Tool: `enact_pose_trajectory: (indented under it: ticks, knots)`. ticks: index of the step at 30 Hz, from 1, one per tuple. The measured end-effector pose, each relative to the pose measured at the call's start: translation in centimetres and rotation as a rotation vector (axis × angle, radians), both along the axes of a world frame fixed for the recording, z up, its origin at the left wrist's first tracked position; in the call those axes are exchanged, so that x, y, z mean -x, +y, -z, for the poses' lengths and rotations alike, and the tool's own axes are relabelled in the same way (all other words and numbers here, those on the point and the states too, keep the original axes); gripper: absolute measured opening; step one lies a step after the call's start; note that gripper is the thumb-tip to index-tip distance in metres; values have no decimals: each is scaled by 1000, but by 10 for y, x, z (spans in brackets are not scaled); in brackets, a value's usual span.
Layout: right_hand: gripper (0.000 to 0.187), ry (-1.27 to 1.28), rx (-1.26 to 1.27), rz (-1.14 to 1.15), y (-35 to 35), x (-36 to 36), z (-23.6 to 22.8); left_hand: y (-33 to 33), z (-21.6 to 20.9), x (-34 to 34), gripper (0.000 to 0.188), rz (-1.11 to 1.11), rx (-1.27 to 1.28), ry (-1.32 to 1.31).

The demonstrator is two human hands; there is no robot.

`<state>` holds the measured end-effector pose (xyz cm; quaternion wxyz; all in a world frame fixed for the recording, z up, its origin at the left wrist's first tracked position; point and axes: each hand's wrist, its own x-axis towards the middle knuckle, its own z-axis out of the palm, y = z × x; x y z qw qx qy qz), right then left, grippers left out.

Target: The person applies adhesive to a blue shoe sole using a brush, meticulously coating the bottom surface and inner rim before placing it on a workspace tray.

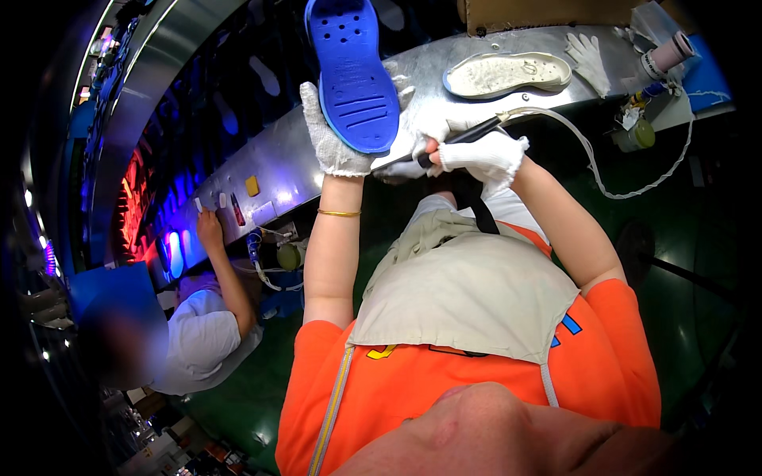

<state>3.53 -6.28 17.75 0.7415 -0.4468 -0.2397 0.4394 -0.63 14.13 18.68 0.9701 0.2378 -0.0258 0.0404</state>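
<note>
Left hand [333, 147] was cupped round the blue sole [361, 99], long axis pointing away, and right hand [482, 155], curled snug on a black wand [474, 132], sat just right.

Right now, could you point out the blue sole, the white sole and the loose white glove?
Blue sole [357, 83]: head view, middle of its grooved face.
White sole [508, 74]: head view, middle of its upturned side.
Loose white glove [589, 63]: head view, its broad middle.
</note>
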Motion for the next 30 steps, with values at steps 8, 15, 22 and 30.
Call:
enact_pose_trajectory:
  ticks: [8, 15, 22, 30]
  knots:
    - [16, -658, -155, 230, 8, -5, -25, 4, -9, 2, 68, 160, 18, 28]
    - [19, -1063, -3, 110, 11, -13, -23, 14, -7, -6, 63, 244, -57, 95]
    - [17, -562, 216, -173, 6, -29, -18, 3, -18, -7, 54, 122, -347, 326]
    - [17, -915, 236, -11, 14, -31, -25, 7, -19, -20, 43, 206, -507, 382]
